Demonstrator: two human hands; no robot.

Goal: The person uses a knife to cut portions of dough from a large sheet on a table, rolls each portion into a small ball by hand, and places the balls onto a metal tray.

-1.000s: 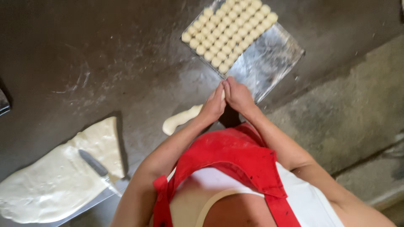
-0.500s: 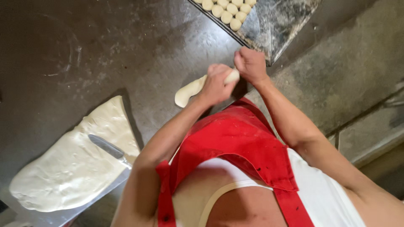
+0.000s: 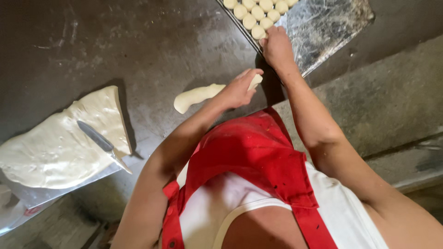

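Note:
My left hand [image 3: 237, 88] grips one end of a pale dough rope [image 3: 198, 95] that lies on the dark worktop, its tip poking out past my fingers. My right hand [image 3: 277, 46] reaches to the near edge of a metal tray [image 3: 327, 27] and rests its fingers beside the nearest small dough ball [image 3: 258, 32]; whether it holds a piece is hidden. Several round dough balls [image 3: 258, 10] sit in rows on the tray's left part.
A large flat slab of dough [image 3: 60, 147] lies at the left on a plastic sheet, with a knife [image 3: 99, 140] resting on it. A concrete ledge [image 3: 392, 110] runs along the right. I wear a red apron over a white top.
My right hand has left the dough rope and moved up to the tray edge. My left hand stays on the rope. The view has shifted so the tray sits higher.

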